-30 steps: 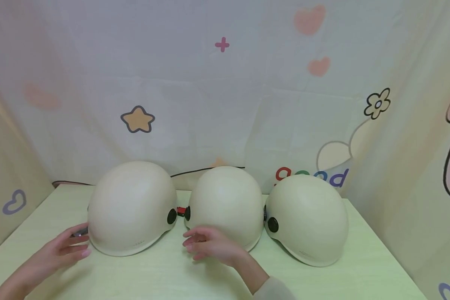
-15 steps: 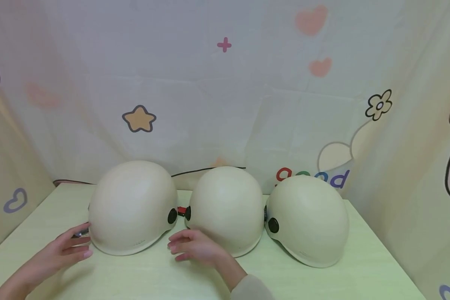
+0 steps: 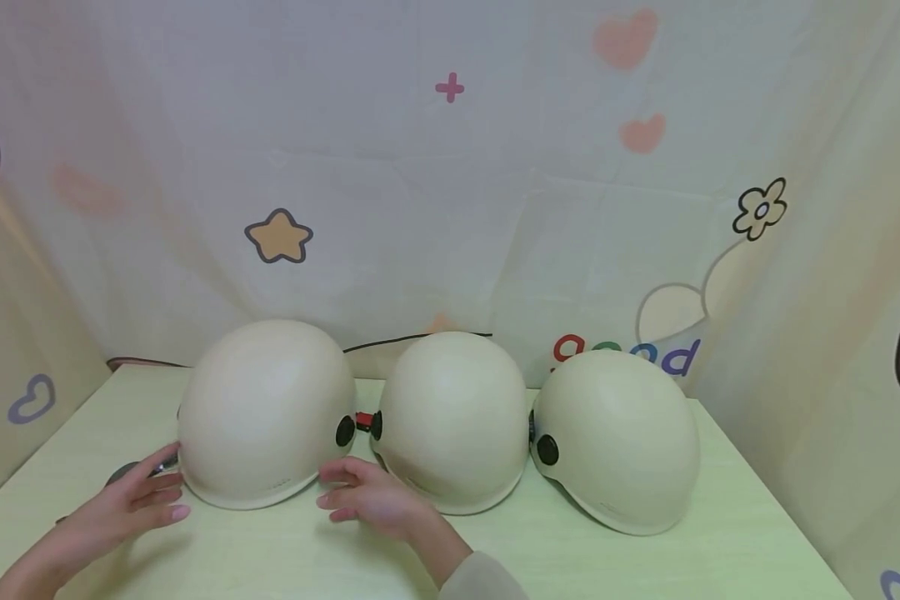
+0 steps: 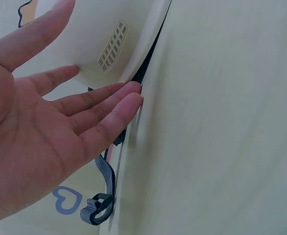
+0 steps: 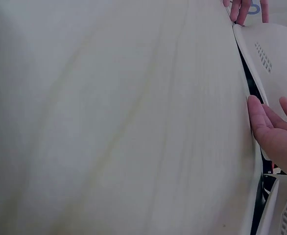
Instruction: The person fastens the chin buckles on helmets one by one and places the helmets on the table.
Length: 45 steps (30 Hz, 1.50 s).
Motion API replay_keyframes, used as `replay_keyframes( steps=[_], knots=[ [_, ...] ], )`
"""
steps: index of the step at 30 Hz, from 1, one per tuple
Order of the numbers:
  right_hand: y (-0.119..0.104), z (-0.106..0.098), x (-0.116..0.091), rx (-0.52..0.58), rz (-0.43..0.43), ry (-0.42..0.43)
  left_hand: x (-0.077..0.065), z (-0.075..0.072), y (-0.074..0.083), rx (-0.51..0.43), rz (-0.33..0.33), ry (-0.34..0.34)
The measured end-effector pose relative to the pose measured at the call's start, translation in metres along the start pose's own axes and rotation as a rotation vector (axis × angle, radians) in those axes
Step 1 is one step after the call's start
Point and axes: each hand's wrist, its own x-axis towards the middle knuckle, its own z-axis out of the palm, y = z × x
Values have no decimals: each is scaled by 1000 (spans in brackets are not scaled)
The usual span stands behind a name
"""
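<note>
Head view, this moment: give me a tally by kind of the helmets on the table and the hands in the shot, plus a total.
Helmets, all cream: 3 (left helmet, middle helmet, right helmet)
Hands, both bare: 2 (left hand, right hand)
Total: 5

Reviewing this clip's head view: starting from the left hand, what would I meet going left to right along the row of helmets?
Bare left hand → cream, rounded hard-shell left helmet → small red-and-black fitting → cream, rounded middle helmet → cream, rounded right helmet.
</note>
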Motion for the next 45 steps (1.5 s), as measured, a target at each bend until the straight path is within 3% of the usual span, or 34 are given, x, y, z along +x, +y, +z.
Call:
replay_keyframes(
  steps=[16, 37, 45],
  knots=[
    [1, 1, 3, 100, 18, -27, 2, 2, 0, -81, 17, 8],
    [4, 0, 2, 117, 7, -66, 2, 2, -2, -103, 0, 5],
    [2, 0, 2, 126, -21, -82, 3, 0, -4, -171, -5, -2]
  ],
)
